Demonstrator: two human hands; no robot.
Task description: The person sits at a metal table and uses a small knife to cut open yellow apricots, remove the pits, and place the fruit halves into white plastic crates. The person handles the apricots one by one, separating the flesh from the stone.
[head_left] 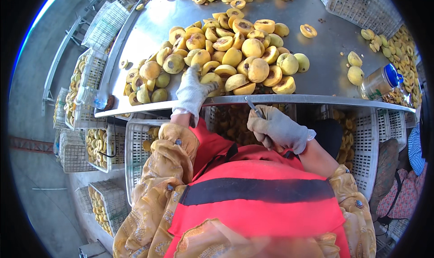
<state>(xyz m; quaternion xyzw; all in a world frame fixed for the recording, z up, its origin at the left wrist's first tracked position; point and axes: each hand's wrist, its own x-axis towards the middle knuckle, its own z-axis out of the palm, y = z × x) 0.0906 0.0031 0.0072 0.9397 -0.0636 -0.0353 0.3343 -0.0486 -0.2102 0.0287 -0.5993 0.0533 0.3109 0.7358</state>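
My gloved left hand (191, 90) reaches onto a heap of yellow peaches (254, 72), many halved with brown centres, at the near edge of the steel table (131, 36). Its fingers and thumb are around a peach half (209, 80). Below the table edge, my gloved right hand (281, 129) is closed on a small knife (252, 105), with the blade pointing up toward the edge. A few separate peach pieces (308, 30) lie right of the heap.
White plastic crates (101, 23) of fruit stand along the left; others (364, 149) sit under the table. A clear jar with a blue lid (377, 82) is at the right edge. A crate (352, 9) and more fruit (398, 50) occupy the table's far right.
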